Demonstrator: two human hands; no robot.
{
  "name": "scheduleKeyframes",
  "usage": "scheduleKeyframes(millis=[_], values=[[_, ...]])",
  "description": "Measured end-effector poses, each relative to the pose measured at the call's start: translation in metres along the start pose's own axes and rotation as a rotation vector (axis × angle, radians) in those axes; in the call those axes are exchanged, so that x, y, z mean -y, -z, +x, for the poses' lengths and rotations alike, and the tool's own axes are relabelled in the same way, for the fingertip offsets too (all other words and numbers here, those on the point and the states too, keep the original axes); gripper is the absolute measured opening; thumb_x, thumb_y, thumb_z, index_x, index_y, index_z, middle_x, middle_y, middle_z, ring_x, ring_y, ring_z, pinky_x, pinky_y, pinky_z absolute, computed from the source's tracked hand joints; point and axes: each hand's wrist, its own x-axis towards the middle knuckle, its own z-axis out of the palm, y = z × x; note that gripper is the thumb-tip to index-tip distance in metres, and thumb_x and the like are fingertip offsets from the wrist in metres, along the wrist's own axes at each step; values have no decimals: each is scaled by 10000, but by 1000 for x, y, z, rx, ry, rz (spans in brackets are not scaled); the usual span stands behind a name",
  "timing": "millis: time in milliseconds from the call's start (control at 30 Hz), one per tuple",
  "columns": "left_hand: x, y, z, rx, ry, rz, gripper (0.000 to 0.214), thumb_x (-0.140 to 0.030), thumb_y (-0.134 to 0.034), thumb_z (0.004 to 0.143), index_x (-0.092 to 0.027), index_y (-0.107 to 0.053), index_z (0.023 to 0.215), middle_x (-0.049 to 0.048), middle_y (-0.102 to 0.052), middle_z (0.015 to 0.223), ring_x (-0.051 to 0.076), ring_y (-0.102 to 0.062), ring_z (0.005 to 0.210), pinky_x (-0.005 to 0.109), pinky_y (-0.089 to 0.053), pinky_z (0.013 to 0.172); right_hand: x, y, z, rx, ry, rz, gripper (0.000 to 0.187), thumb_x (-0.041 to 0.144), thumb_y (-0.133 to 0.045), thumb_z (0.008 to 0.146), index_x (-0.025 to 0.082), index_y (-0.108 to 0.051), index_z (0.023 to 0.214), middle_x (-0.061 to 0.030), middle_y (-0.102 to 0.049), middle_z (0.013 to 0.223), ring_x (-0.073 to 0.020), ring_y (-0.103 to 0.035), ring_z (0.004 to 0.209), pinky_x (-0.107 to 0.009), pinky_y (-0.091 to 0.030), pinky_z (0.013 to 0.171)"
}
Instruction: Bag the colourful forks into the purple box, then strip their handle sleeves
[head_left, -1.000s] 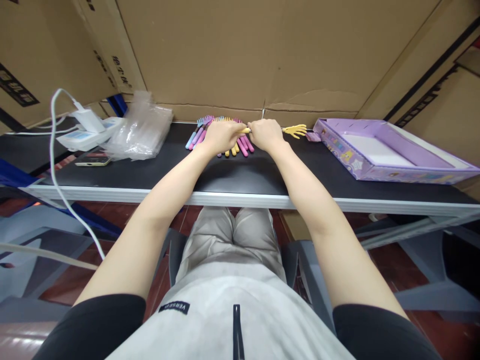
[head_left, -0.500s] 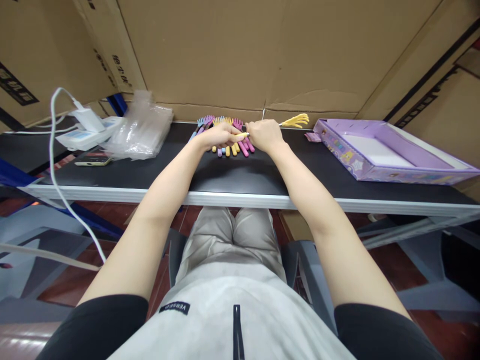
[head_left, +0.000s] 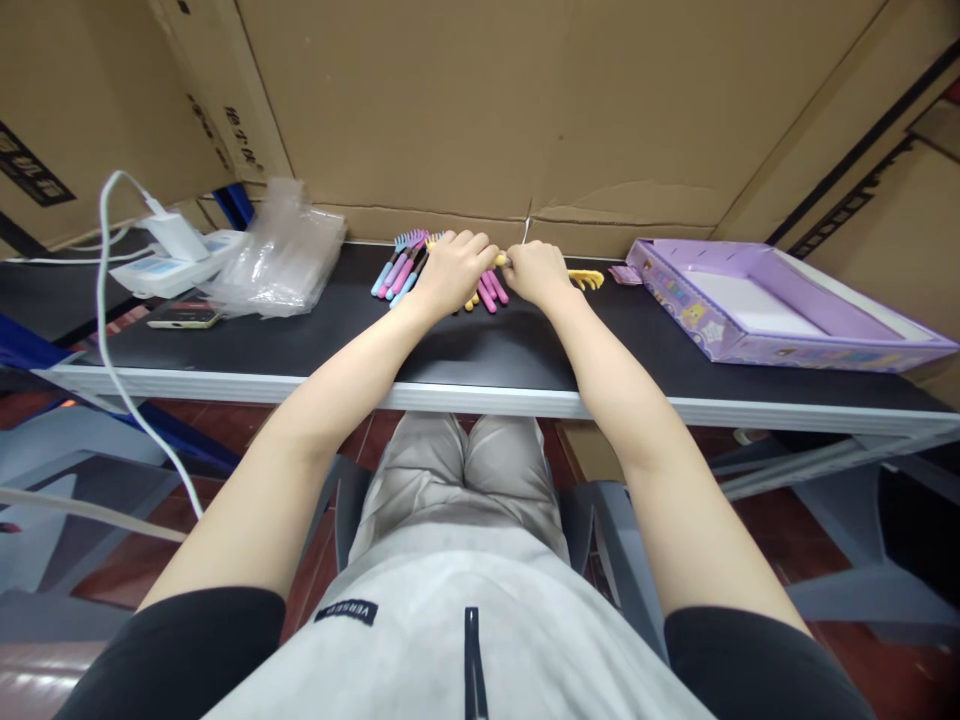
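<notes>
A yellow back scratcher (head_left: 586, 278) lies crosswise between my two hands, its clawed head sticking out to the right. My left hand (head_left: 456, 272) is closed round its yellow handle end; a bit of the handle shows in the gap between the hands. My right hand (head_left: 538, 272) grips the shaft close to the head, fingers curled and partly hidden. Beneath and behind my left hand lies a row of similar back scratchers (head_left: 402, 270) with blue, purple, pink and yellow handles. Pink handles (head_left: 490, 290) show between my hands, and my left hand covers part of the row.
On the right stands an open purple cardboard box (head_left: 712, 330), with a small pink packet (head_left: 625, 274) beside it. At left are clear plastic bags (head_left: 281, 260), a phone (head_left: 185, 317) and a white power strip (head_left: 180, 262) with a cable. Cardboard walls back the black table.
My left hand has turned over and wrapped the handle end, moving slightly right. The scratcher's yellow head has dropped lower and shifted left, closer to my right hand.
</notes>
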Motion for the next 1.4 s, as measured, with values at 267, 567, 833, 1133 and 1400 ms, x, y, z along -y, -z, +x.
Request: scheduleKeyframes(millis=[267, 567, 833, 1133, 1400], values=[[7, -5, 0, 6, -27, 36, 376, -117, -458, 1131, -226, -813, 1194, 139, -793, 1155, 323, -709, 1148, 517, -507, 1083, -4, -8, 3, 54, 46, 218, 324, 216, -596, 1049, 108, -901, 1068, -198, -872, 972, -318, -799, 941, -339, -538, 876], [4, -1, -1, 81, -49, 36, 369, -92, -519, 1069, -196, -839, 1221, 178, -815, 1119, 338, -773, 1135, 446, -563, 973, -1, -4, 3, 80, 22, 164, 345, 185, -584, 1037, 106, -914, 1106, -232, -888, 1102, -355, -827, 1093, -360, -561, 952], [4, 8, -2, 152, 105, -125, 336, -239, -567, 1084, -213, -863, 1240, 138, -858, 1136, 303, -814, 1106, 336, -539, 855, 3, 1, 2, 47, 87, -50, 472, 191, -497, 1097, 66, -886, 1334, -307, -849, 1302, -428, -801, 1282, -448, -547, 1054], [24, 0, 6, 252, 204, -671, 511, -620, -700, 1037, -138, -838, 945, 20, -693, 720, 210, -635, 777, 326, -488, 789, 6, 3, 2, 39, 157, -107, 454, 188, -504, 1104, 97, -896, 1316, -278, -868, 1249, -393, -811, 1192, -432, -518, 1009], [20, 1, 1, 244, 208, -523, 429, -536, -649, 1077, -176, -826, 924, 31, -695, 707, 216, -644, 746, 320, -431, 719, 5, 2, 1, 45, 166, -90, 488, 180, -483, 1086, 93, -880, 1355, -293, -856, 1272, -417, -797, 1233, -440, -510, 992]])
